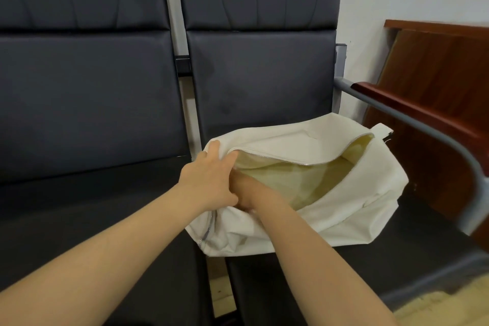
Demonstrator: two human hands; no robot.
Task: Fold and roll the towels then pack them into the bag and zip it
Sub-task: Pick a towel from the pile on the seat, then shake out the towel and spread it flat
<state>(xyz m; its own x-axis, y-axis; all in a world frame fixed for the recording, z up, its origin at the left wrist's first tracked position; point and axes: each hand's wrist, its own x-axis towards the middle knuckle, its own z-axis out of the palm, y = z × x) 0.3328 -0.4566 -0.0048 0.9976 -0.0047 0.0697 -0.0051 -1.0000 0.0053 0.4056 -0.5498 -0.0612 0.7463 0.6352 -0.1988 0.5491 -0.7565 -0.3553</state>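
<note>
As hands (209, 180) (250, 193) apparently hold its left end, bag (352, 193) stretches rightward

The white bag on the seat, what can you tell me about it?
The bag is soft cream-white cloth, yellowish inside, lying slumped on a dark seat. Its zipper is open, so the mouth gapes. A small loop tab sticks out at its far right end. The left hand holds the left end; the right hand is at the mouth beside it, fingers hidden.
</note>
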